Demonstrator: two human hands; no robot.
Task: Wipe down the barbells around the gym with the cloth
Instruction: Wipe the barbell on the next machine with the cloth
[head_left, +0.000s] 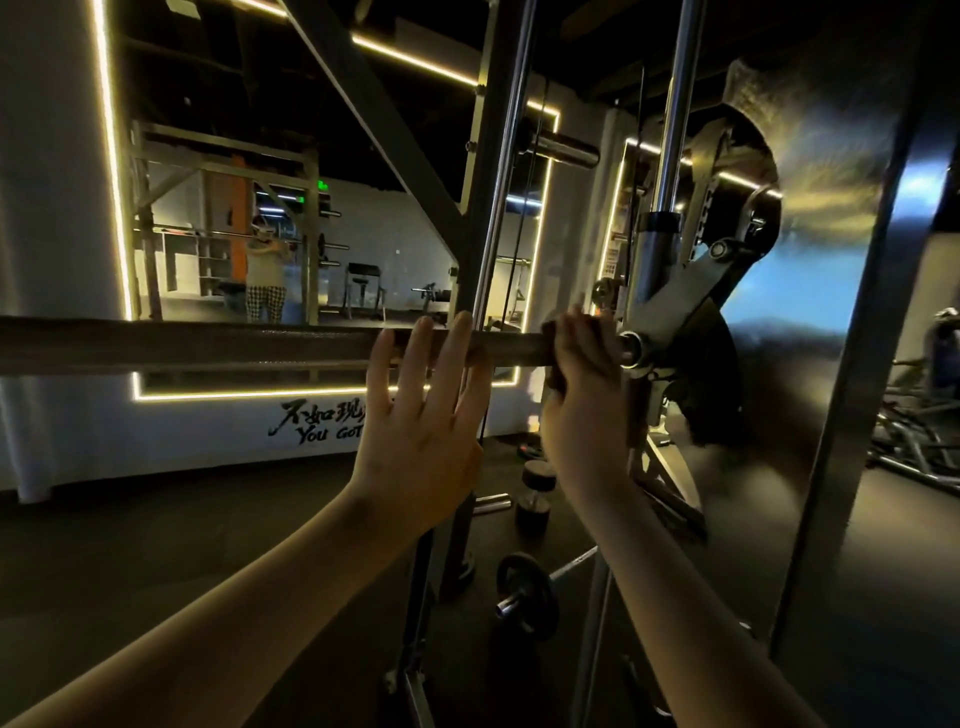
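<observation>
Wall (208, 431) says "YOU GOT"; cloth (550, 331) wraps barbell (208, 345).

Both arms are bare from the lower edge of the frame upward: the left forearm (234, 639) at lower left and the right forearm (675, 597) at lower centre, ending in the bare left hand (415, 431) and right hand (582, 410). In the mirror (389, 234) at upper left, the person's small reflection (266, 270) shows a pale top and black-and-white checked trousers. Something light, perhaps a headset, sits on the head.

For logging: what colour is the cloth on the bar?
Dark brown cloth, under right hand; head view.
</observation>
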